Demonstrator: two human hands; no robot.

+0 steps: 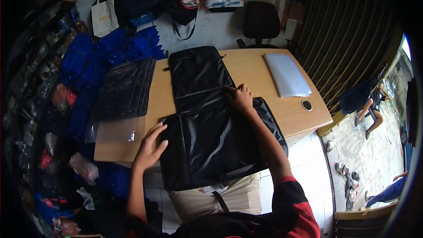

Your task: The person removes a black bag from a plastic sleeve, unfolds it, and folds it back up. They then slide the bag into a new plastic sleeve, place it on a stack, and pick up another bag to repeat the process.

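Note:
A shiny black fabric bag (220, 141) lies spread open, with a long panel (196, 70) reaching toward the far side of the table and side flaps at left and right. Its near edge hangs over the table edge above my lap. My left hand (150, 147) is at the left flap, thumb and fingers apart, with the fingertips at the flap's edge. Over the right part of the bag, my right hand (241, 100) has its fingers curled on the fabric, near the seam where the long panel joins the body.
The wooden table (260, 77) carries a stack of dark plastic-wrapped sheets (125, 88) on the left and clear plastic sleeves (287, 75) on the right. Blue bundles (88, 61) are piled at left. An office chair (261, 22) stands behind. Two people are outside at right.

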